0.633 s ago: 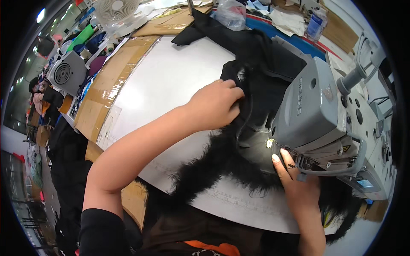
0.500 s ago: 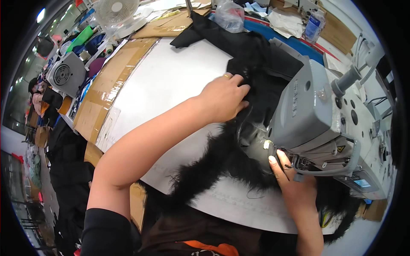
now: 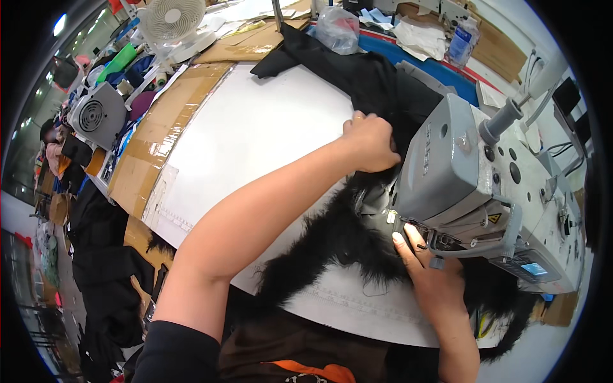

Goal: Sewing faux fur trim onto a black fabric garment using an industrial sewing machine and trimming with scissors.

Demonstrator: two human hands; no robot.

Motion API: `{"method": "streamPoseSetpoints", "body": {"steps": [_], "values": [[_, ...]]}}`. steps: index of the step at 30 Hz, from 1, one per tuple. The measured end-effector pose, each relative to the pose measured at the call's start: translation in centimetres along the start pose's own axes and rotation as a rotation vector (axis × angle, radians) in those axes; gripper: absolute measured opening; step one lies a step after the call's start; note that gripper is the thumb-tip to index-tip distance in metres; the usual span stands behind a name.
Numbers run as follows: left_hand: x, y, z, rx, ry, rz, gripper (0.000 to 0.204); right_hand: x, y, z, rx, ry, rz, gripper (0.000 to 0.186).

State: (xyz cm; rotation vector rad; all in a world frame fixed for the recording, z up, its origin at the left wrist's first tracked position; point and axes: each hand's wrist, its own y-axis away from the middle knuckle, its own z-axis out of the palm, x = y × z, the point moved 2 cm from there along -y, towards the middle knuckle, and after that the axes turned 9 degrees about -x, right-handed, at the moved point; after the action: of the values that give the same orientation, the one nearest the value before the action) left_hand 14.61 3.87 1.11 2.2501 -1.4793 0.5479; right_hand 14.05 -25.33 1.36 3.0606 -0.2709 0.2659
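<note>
In the head view, a white sewing worktop [image 3: 255, 134] carries a grey industrial sewing machine [image 3: 472, 172] at its right side. A black fabric garment with a shaggy black fur trim [image 3: 332, 242] runs from the far edge of the worktop, under the machine's arm, down to the near edge by the person's body.

The left hand [image 3: 369, 142] lies on the black fabric just left of the machine head, its fingers curled and gripping a bunch of the cloth. The right hand [image 3: 426, 271] sits at the near side of the machine, below its needle area; its fingers are stretched out narrow and pressed flat against the fur trim, whether they pinch it cannot be told.

As for containers, a clear crumpled plastic bag [image 3: 337, 29] stands at the far edge of the worktop; its contents are too blurred to tell. A clear plastic bottle [image 3: 461, 43] stands near the far right corner, beyond the garment.

Brown cardboard sheets [image 3: 159, 137] line the left edge of the worktop. A white desk fan [image 3: 171, 20] stands at the far left corner, and a grey box-shaped heater [image 3: 94, 115] sits beyond the left edge. The machine head hides the stretch of garment between the two hands.
</note>
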Motion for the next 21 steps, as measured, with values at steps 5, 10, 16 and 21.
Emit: {"method": "streamPoseSetpoints", "body": {"steps": [5, 10, 16, 21], "values": [[-0.2, -0.1, -0.5, -0.170, 0.567, 0.062, 0.030, 0.0, -0.1, 0.1, -0.028, -0.096, 0.011, 0.068], [-1.2, -0.4, -1.0, -0.142, 1.176, -0.039, 0.023, 0.5, -0.1, 0.4, -0.045, -0.131, 0.009, 0.070], [-2.8, 0.3, 0.6, -0.343, 2.061, 0.092, 0.020, 0.2, 0.1, 0.5, -0.119, -0.132, 0.047, 0.074], [-3.2, -1.1, 2.5, -0.137, 1.386, -0.155, 0.035, 0.3, 0.5, 0.7, -0.196, -0.095, 0.105, 0.081]]}}
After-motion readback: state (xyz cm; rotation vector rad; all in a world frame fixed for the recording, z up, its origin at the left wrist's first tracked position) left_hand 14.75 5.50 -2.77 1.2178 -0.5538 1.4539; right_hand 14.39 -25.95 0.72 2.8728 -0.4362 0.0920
